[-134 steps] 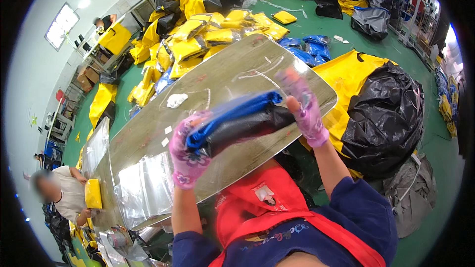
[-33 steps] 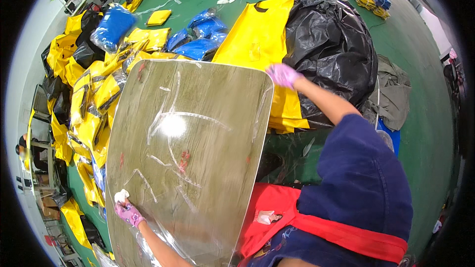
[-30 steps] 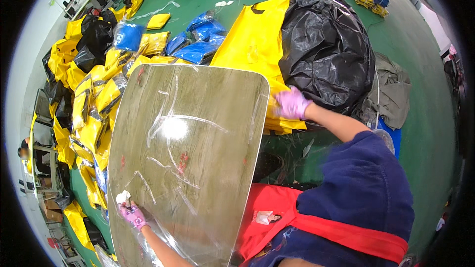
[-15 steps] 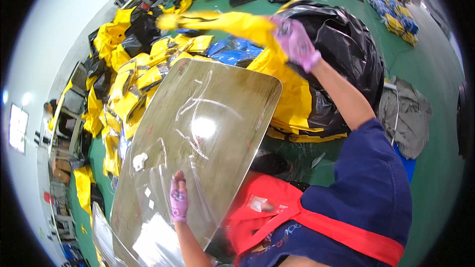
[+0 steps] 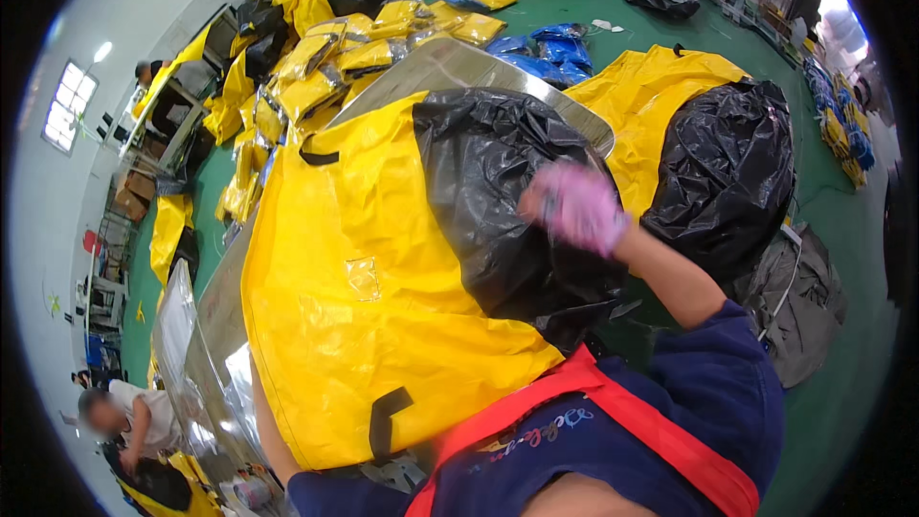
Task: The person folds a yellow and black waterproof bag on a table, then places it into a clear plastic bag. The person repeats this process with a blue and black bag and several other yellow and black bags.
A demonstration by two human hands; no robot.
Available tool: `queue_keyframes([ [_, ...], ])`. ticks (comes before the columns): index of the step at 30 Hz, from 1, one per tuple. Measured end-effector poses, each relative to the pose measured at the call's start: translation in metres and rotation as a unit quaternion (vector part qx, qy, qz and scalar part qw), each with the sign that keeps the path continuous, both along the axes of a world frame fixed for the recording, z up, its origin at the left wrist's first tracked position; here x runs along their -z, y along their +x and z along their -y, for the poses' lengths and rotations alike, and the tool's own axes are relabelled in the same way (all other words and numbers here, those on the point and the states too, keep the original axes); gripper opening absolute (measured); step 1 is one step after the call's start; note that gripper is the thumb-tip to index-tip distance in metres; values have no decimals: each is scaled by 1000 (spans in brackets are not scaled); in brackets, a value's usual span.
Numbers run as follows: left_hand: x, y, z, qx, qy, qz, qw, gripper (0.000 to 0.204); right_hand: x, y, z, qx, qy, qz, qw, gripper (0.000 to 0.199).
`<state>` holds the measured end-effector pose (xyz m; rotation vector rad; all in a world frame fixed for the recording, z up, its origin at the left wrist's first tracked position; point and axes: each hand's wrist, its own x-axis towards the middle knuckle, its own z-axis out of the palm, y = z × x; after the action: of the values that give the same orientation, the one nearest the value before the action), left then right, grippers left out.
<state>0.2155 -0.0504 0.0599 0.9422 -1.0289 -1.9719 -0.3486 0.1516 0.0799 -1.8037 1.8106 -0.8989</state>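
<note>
Yellow-and-black bag (image 5: 383,230) spread across the worktop (image 5: 450,62), hiding most of it; the worktop's bare far edge and left part show around it. Yellow part to the left, crumpled black part (image 5: 488,158) to the right. One dark strap (image 5: 319,155) at the bag's far left, another (image 5: 388,416) at its near edge. Small clear patch (image 5: 364,279) near the middle of the yellow part.

Right hand (image 5: 579,209), in a pink patterned glove, is over the black part, blurred; cannot tell whether it grips the material or only passes above it. Left forearm (image 5: 271,426) runs in behind the bag's left edge; left hand hidden there, its grip cannot be told.

Person wears a dark blue shirt (image 5: 704,373) with red apron straps (image 5: 574,385); the bag's near edge lies close to the shirt front.

To the right, beyond the worktop, a second yellow-and-black bag (image 5: 627,101), black side rightmost. Nearer, a grey bundle (image 5: 804,311) on the green floor (image 5: 670,38).

Far side: heap of wrapped yellow packages (image 5: 369,57), blue packages (image 5: 546,62) just to its right. Far right, stacked blue and yellow bundles (image 5: 838,120).

Near left, another person (image 5: 144,421) in a light top, arms toward a yellow-and-black piece (image 5: 158,483). Clear plastic sheets (image 5: 179,321) lie just beyond.
</note>
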Motion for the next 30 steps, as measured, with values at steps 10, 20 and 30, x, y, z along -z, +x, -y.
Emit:
queue_keyframes([
  [10, 64, 28, 37, 11, 46, 304, 951, 45, 78, -69, 95, 212, 39, -240, 946, 21],
  [20, 130, 38, 5, -117, -147, 556, 810, 37, -29, -43, 103, -11, -211, -208, 955, 46],
  [30, 93, 40, -17, -123, -369, 680, 622, 51, -76, -23, 129, -154, 192, -358, 901, 50],
])
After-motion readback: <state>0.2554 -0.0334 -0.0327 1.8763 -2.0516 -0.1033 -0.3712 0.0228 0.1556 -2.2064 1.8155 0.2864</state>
